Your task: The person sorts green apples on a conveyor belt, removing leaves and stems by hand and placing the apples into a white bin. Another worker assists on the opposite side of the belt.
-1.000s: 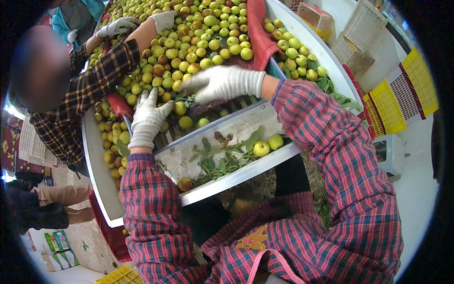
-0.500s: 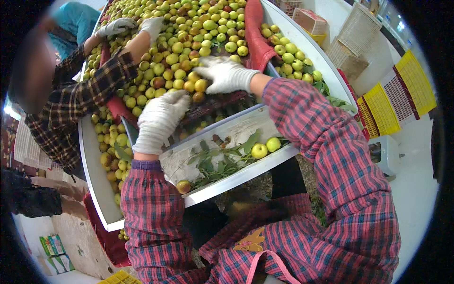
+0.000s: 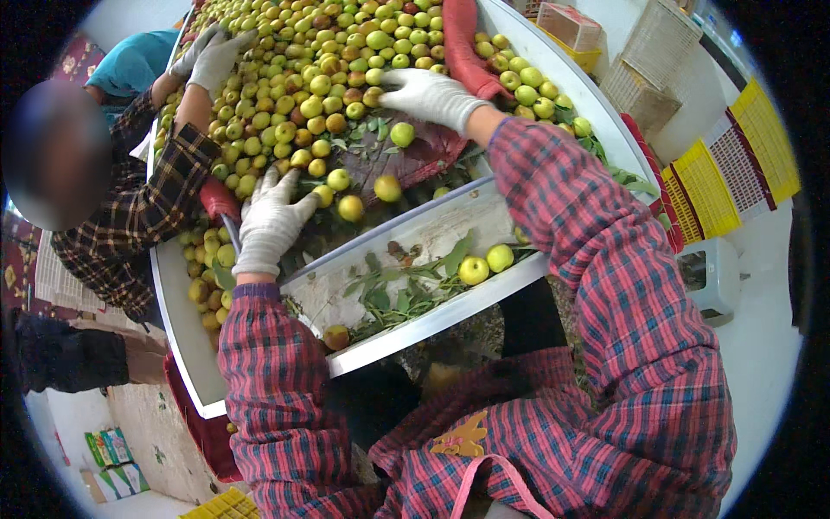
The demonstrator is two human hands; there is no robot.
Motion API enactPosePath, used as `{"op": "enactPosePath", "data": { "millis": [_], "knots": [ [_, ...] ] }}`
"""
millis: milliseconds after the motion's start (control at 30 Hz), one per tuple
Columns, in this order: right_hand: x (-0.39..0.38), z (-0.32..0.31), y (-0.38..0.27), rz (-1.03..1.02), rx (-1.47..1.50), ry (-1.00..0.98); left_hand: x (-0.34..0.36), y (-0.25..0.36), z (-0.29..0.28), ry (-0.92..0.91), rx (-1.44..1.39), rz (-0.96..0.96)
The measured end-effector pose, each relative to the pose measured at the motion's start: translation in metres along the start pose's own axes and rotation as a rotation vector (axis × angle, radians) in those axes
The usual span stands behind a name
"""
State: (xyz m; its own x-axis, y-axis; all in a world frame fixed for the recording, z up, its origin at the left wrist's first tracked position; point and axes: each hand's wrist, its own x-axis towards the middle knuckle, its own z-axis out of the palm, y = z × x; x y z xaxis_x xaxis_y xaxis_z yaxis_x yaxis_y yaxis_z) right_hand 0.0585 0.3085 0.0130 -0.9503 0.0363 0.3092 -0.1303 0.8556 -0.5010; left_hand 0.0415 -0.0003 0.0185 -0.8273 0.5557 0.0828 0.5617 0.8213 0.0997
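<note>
A big heap of small round yellow-green fruits (image 3: 320, 85) with reddish patches, like jujubes, covers the sloping sorting table. My left hand (image 3: 275, 221), in a white knit glove, is open with spread fingers at the heap's near left edge, touching fruits there. Farther right, my gloved right hand (image 3: 428, 95) stretches its fingers over the dark red cloth (image 3: 419, 151), fingertips against the heap's edge. Between my hands, several loose fruits lie on the cloth and nearer its front edge, among small leaves. Neither hand grips a fruit that I can see.
A white trough (image 3: 333, 290) across the near end holds leafy twigs and a few fruits. Side channels with more fruits run left and right. At the left, a co-worker in a dark plaid sleeve (image 3: 143, 195) reaches gloved hands into the heap. Yellow crates (image 3: 700, 195) stand right.
My hands have moved apart, the left outward, the right up and away. Fruits that were bunched between them now lie scattered, and more of the red cloth shows.
</note>
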Motion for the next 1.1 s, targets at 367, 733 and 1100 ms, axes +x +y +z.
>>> {"op": "enactPosePath", "data": {
  "millis": [367, 733, 1100],
  "knots": [
    [-0.024, 0.047, -0.065, -0.346, -0.017, -0.609, -0.005, 0.032, -0.018, 0.062, -0.445, 0.084],
    [0.058, -0.024, -0.001, 0.182, -0.034, 0.048, -0.003, 0.017, -0.005, 0.21, -0.156, 0.009],
    [0.161, 0.029, -0.005, 0.212, 0.127, -0.072, -0.009, 0.027, -0.009, 0.208, -0.007, -0.079]
  ]
}}
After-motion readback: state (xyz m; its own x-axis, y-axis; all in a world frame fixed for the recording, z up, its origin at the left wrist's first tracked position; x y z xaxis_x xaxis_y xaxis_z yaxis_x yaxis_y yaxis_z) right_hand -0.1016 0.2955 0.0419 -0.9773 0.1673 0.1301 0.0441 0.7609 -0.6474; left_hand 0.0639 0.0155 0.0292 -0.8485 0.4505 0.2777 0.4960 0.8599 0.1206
